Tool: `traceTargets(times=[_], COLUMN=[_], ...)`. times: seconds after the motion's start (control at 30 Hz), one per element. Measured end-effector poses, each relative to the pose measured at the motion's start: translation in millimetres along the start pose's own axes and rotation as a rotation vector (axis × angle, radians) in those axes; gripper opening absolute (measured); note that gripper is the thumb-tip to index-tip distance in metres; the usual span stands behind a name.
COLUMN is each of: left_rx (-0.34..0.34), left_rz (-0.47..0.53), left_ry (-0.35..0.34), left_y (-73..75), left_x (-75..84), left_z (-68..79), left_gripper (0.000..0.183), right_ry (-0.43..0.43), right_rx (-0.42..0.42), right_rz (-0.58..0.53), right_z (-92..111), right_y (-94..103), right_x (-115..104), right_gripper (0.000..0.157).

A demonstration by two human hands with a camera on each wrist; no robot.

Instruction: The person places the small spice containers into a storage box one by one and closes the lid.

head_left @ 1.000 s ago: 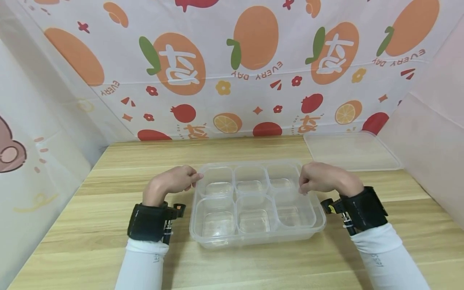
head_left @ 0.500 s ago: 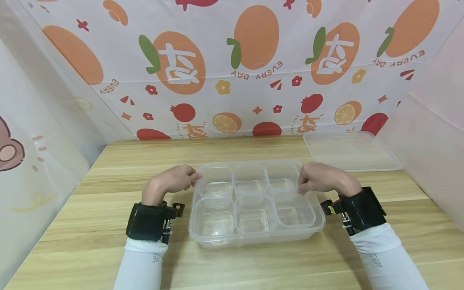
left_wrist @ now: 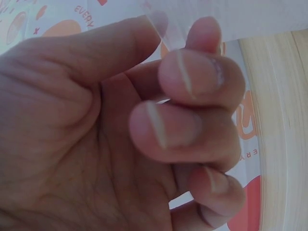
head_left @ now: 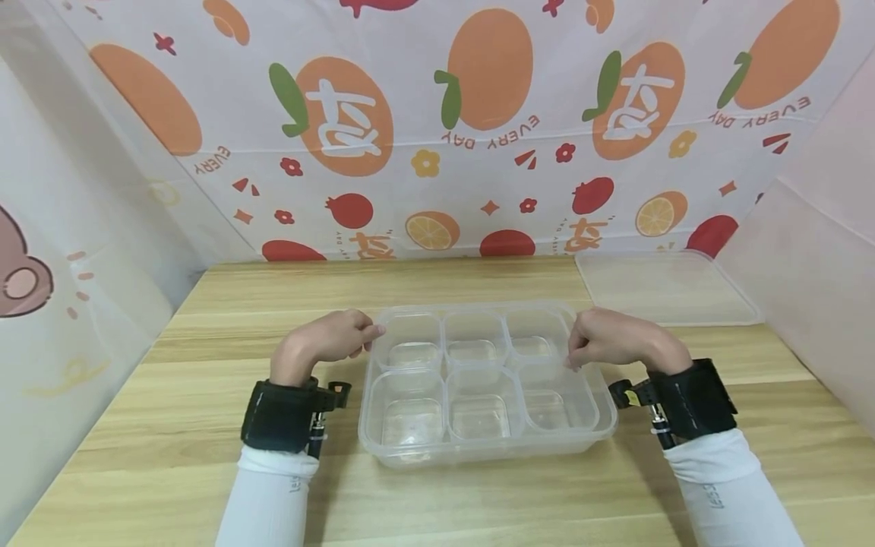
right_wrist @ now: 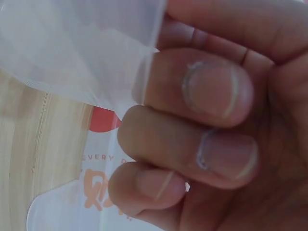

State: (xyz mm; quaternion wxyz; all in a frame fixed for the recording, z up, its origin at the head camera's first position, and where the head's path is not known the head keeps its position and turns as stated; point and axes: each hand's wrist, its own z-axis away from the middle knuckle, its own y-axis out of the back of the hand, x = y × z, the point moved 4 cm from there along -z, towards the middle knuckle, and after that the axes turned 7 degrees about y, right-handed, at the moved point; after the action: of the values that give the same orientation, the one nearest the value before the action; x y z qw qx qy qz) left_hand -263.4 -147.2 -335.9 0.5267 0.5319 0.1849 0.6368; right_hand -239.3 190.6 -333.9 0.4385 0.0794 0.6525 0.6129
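Observation:
A clear plastic storage box (head_left: 488, 448) sits on the wooden table, with six small open compartments in two rows inside it. At its left rim, my left hand (head_left: 328, 338) pinches the edge between thumb and fingertips. In the left wrist view, the thumb (left_wrist: 130, 41) lies against the clear plastic and the other fingers are curled. My right hand (head_left: 611, 336) pinches a plastic edge on the box's right side; whether this is the outer rim or a compartment wall, I cannot tell. The right wrist view shows curled fingers (right_wrist: 192, 91) beside a translucent wall (right_wrist: 86, 48).
A flat translucent lid (head_left: 670, 287) lies at the table's back right corner. Behind the wooden table (head_left: 171, 456) hangs a white cloth (head_left: 478, 190) with a fruit print. Pale cloth sides stand at left and right. Both wrists wear black straps (head_left: 280, 416) with small mounts.

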Motion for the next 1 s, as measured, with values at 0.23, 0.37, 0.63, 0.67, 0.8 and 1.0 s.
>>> traceTargets(times=[0.23,0.37,0.63,0.67,0.8,1.0], left_rx=[-0.002,-0.002,0.002,0.002,0.005,0.013], left_rz=[0.002,0.002,0.003,0.004,0.008,0.002], left_ry=[-0.001,0.004,0.006,0.008,0.009,0.007], left_y=[-0.8,-2.5,-1.9,-1.5,-0.3,0.1], left_x=[1.6,1.7,1.8,1.6,1.0,0.0], left_z=[-2.0,-3.8,-4.1,-3.8,-2.1,0.1], left_gripper=[0.028,0.027,0.027,0.028,0.026,0.026], right_ry=[-0.039,-0.027,-0.057,-0.088,-0.169,-0.152], right_rx=[0.031,0.08,0.342,0.351,0.267,0.187], right_rz=[-0.047,-0.09,-0.122,-0.118,-0.143,-0.202], right_z=[7.2,13.7,33.7,35.1,34.5,28.4], right_y=[2.0,4.2,17.3,17.7,12.5,5.5], right_x=[3.1,6.5,15.7,17.4,24.4,27.5], right_gripper=[0.024,0.015,0.016,0.017,0.018,0.023])
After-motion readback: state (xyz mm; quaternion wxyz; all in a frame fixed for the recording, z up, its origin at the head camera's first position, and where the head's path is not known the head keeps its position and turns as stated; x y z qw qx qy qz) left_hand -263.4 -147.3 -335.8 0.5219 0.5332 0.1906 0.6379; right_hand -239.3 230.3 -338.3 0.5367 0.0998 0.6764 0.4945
